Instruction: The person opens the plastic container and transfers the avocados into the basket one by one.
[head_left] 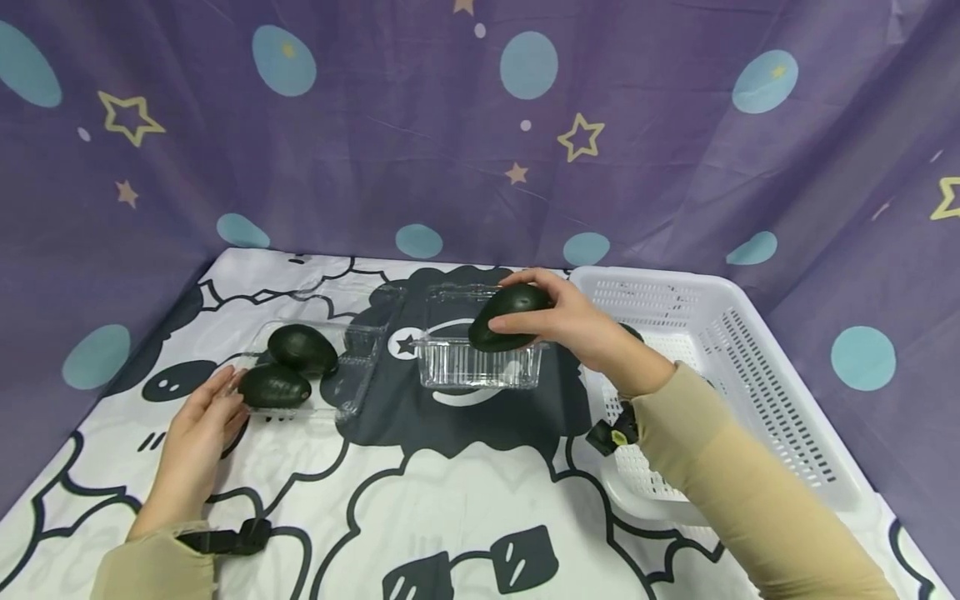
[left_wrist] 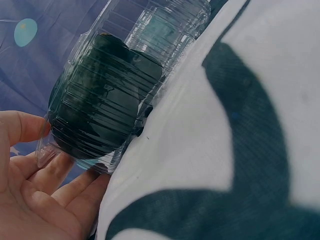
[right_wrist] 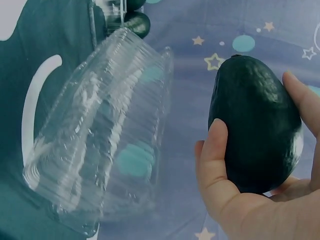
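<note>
Dark green and smooth, an avocado (head_left: 510, 318) is held between the thumb and fingers of my right hand (head_left: 573, 321). It is above the back part of a clear plastic clamshell box (head_left: 480, 367), which holds no avocado in the right wrist view. On the left, a second clear box (head_left: 360, 367) has two avocados, one (head_left: 302, 350) behind the other (head_left: 274, 387). My left hand (head_left: 202, 425) grips that box by its left edge. In the left wrist view, the thumb side of the hand (left_wrist: 45, 185) is at the rim and other fingers are against the wall.
A white perforated basket (head_left: 780, 417) stands at the right, partly covered by my right forearm. Inside it, a dark green avocado (head_left: 630, 332) shows past the wrist. A purple curtain (head_left: 420, 167) hangs behind the table, whose cloth (head_left: 442, 517) has a cartoon print.
</note>
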